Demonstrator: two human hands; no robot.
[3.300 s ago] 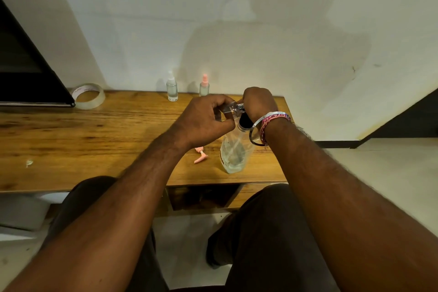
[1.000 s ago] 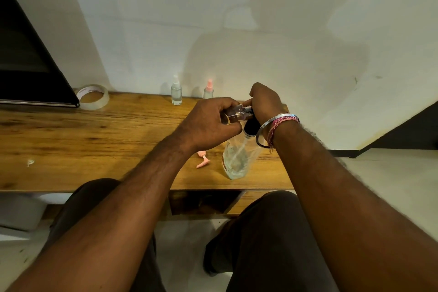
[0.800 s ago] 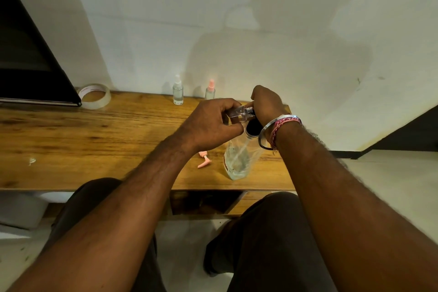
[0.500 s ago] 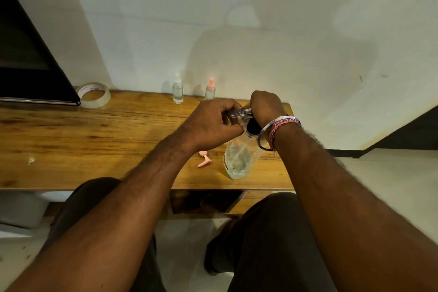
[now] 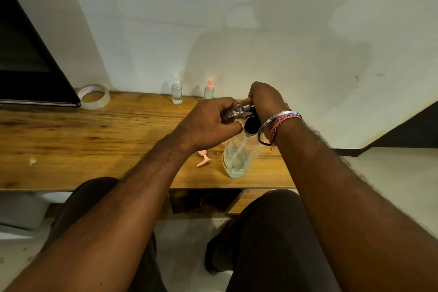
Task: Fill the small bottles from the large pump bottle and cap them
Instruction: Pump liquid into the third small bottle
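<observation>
Dim, warm indoor light from behind the viewer; a broad soft shadow falls on the wall [image 5: 237, 31]. Wide-angle distortion bends the edges; forearms near the lens appear enlarged and soft.

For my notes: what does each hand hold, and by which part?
Left hand grips the small bottle by its body. Right hand is on the large pump bottle, at its pump top.

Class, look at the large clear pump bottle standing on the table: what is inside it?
Inside the large pump bottle a dip tube slants down to a low pool of clear liquid. Its pump head is hidden under the right hand.
</observation>
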